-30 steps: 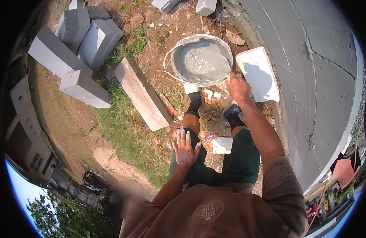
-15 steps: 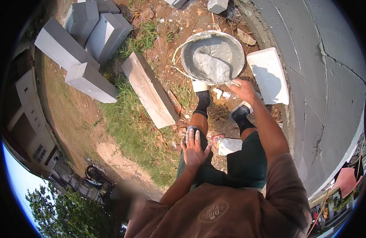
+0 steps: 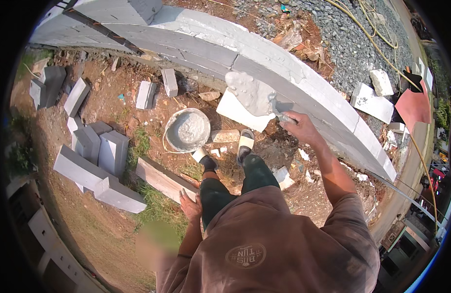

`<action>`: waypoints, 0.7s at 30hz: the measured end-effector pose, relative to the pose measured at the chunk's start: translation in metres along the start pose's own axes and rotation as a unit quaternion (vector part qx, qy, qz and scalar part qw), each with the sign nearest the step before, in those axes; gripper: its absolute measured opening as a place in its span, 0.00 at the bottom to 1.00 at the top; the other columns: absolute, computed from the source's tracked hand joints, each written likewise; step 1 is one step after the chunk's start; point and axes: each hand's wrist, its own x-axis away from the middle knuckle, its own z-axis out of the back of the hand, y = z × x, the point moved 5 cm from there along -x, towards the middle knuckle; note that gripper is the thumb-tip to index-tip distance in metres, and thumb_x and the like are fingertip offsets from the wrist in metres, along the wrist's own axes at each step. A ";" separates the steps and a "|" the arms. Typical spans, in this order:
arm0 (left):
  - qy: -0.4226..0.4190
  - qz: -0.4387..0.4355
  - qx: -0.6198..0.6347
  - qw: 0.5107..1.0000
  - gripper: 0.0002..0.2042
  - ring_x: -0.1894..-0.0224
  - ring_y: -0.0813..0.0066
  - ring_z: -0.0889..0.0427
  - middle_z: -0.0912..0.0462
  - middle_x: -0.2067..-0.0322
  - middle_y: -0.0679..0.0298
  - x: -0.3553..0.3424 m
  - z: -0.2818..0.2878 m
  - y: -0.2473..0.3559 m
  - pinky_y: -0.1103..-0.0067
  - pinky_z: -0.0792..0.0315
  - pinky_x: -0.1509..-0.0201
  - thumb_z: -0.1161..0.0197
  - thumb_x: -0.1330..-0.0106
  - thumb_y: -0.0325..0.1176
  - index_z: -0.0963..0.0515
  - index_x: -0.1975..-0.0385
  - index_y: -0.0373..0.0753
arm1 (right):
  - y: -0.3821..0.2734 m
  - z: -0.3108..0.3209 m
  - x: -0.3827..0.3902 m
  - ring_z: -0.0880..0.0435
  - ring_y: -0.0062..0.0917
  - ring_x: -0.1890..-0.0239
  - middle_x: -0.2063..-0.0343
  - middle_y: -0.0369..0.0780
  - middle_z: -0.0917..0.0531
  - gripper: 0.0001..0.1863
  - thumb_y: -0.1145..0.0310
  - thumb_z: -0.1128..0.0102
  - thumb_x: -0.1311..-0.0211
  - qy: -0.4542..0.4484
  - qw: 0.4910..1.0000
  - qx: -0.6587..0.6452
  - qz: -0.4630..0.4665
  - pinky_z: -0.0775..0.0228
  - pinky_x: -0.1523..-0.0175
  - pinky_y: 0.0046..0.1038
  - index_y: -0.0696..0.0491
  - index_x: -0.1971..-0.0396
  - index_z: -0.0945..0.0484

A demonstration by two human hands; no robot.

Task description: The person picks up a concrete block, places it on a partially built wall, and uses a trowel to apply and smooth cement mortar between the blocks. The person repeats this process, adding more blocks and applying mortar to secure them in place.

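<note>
My right hand (image 3: 299, 127) grips the handle of a trowel (image 3: 283, 114), heaped with wet grey mortar (image 3: 247, 93) and held out by the low block wall (image 3: 343, 112). A white slab (image 3: 228, 110) shows partly behind the load. The round bucket (image 3: 172, 139), with mortar inside, stands on the dirt just beyond my feet. My left hand (image 3: 190, 205) is down beside my left thigh with fingers apart, holding nothing; whether it touches my leg is unclear. A long block (image 3: 159, 177) lies behind it on the grass.
Loose grey blocks (image 3: 113, 151) are piled at the left, with others scattered farther up. Gravel (image 3: 347, 53), hoses (image 3: 357, 27) and broken block pieces (image 3: 372, 102) lie beyond the wall. A pink sheet (image 3: 411, 107) is at the far right. Rubble lies around my feet.
My right hand has lifted a load of mortar on the trowel out of the bucket toward the wall. My left hand has left my knee, and my view has turned.
</note>
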 end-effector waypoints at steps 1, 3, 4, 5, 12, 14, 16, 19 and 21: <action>0.003 0.002 -0.023 1.000 0.35 0.38 0.46 0.41 0.43 0.39 0.44 -0.005 0.010 -0.002 0.59 0.44 0.38 0.43 0.39 0.49 0.44 0.38 0.32 | -0.009 0.031 0.015 0.22 0.22 0.58 0.59 0.44 0.18 0.22 0.61 0.39 0.44 0.056 0.998 0.003 0.004 0.30 0.54 0.26 0.58 0.53 0.24; 0.004 0.012 -0.033 0.999 0.35 0.37 0.44 0.42 0.43 0.39 0.42 -0.006 0.029 -0.005 0.60 0.44 0.37 0.43 0.39 0.48 0.45 0.37 0.34 | -0.006 0.086 0.037 0.21 0.26 0.60 0.61 0.43 0.18 0.21 0.62 0.39 0.46 0.163 0.982 0.093 0.023 0.29 0.57 0.29 0.54 0.52 0.23; 0.003 0.018 -0.041 0.999 0.35 0.37 0.43 0.43 0.43 0.39 0.41 -0.009 0.038 -0.003 0.59 0.44 0.36 0.42 0.39 0.48 0.46 0.37 0.34 | 0.002 0.107 0.042 0.20 0.30 0.62 0.64 0.42 0.18 0.21 0.62 0.39 0.46 0.221 0.959 0.175 0.038 0.29 0.58 0.31 0.52 0.52 0.23; 0.007 0.015 -0.043 0.999 0.35 0.37 0.44 0.43 0.43 0.39 0.42 -0.013 0.045 -0.001 0.59 0.44 0.36 0.43 0.39 0.48 0.45 0.37 0.34 | 0.005 0.118 0.049 0.20 0.33 0.63 0.65 0.42 0.20 0.21 0.62 0.38 0.47 0.265 0.932 0.242 0.044 0.29 0.58 0.33 0.51 0.52 0.24; 0.061 -0.066 0.005 0.996 0.33 0.38 0.42 0.41 0.42 0.40 0.38 -0.049 0.073 0.033 0.60 0.44 0.36 0.42 0.39 0.43 0.43 0.39 0.31 | 0.027 0.124 0.059 0.24 0.38 0.60 0.66 0.42 0.26 0.22 0.60 0.37 0.48 0.359 0.828 0.431 0.001 0.31 0.57 0.40 0.48 0.51 0.24; 0.069 -0.103 0.024 0.992 0.33 0.38 0.41 0.41 0.42 0.40 0.38 -0.054 0.077 0.039 0.61 0.44 0.36 0.42 0.40 0.43 0.43 0.39 0.31 | 0.028 0.117 0.066 0.23 0.38 0.60 0.64 0.42 0.24 0.22 0.60 0.38 0.47 0.373 0.833 0.409 -0.022 0.30 0.56 0.39 0.48 0.51 0.24; 0.063 -0.102 0.019 0.993 0.33 0.38 0.41 0.41 0.42 0.41 0.38 -0.059 0.079 0.039 0.61 0.44 0.36 0.41 0.40 0.42 0.42 0.40 0.30 | 0.033 0.116 0.066 0.22 0.39 0.62 0.64 0.43 0.23 0.21 0.59 0.39 0.46 0.383 0.839 0.382 -0.050 0.30 0.56 0.38 0.47 0.52 0.24; 0.065 -0.114 0.015 0.991 0.32 0.39 0.40 0.40 0.41 0.41 0.37 -0.061 0.082 0.030 0.61 0.43 0.37 0.41 0.40 0.42 0.42 0.40 0.29 | 0.040 0.114 0.067 0.20 0.37 0.68 0.68 0.44 0.22 0.19 0.58 0.43 0.42 0.361 0.890 0.261 -0.096 0.26 0.62 0.35 0.53 0.54 0.24; 0.066 -0.113 0.017 0.991 0.32 0.40 0.40 0.40 0.41 0.42 0.37 -0.067 0.086 0.020 0.60 0.42 0.37 0.41 0.40 0.42 0.41 0.41 0.29 | 0.043 0.103 0.061 0.22 0.32 0.76 0.75 0.43 0.23 0.18 0.59 0.48 0.38 0.324 0.937 -0.061 -0.117 0.27 0.71 0.33 0.55 0.54 0.27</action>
